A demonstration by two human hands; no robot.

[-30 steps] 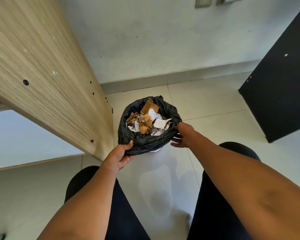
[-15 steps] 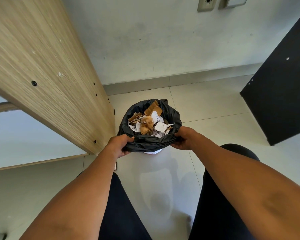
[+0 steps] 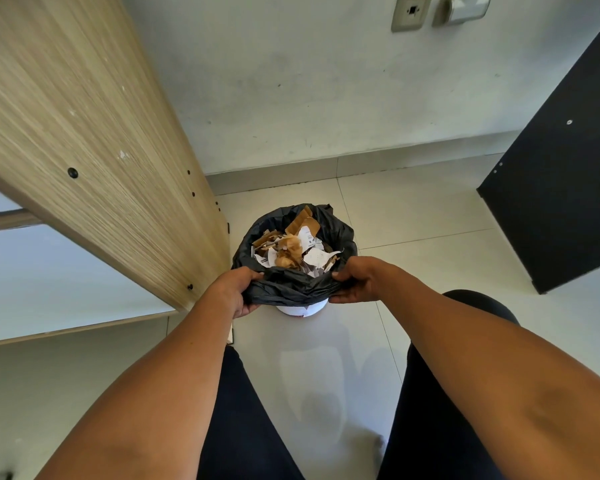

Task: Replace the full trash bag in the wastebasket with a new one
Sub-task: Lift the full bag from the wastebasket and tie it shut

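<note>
A black trash bag (image 3: 291, 289) lines a small white wastebasket (image 3: 300, 309) on the tiled floor, close to the wall. The bag is full of torn cardboard and crumpled paper (image 3: 291, 249). My left hand (image 3: 238, 291) grips the bag's near-left rim, fingers curled over the plastic. My right hand (image 3: 355, 280) grips the near-right rim the same way. Only a sliver of the white basket shows under the bunched plastic between my hands.
A wooden desk side panel (image 3: 118, 161) stands right beside the basket on the left. A black panel (image 3: 561, 188) stands at the right. Wall sockets (image 3: 409, 12) sit high on the wall behind. My knees frame bare tiles below the basket.
Both hands have closed on the bag's near rim; a second ago the left one touched it from below and the right one was just arriving. The near rim is bunched up.
</note>
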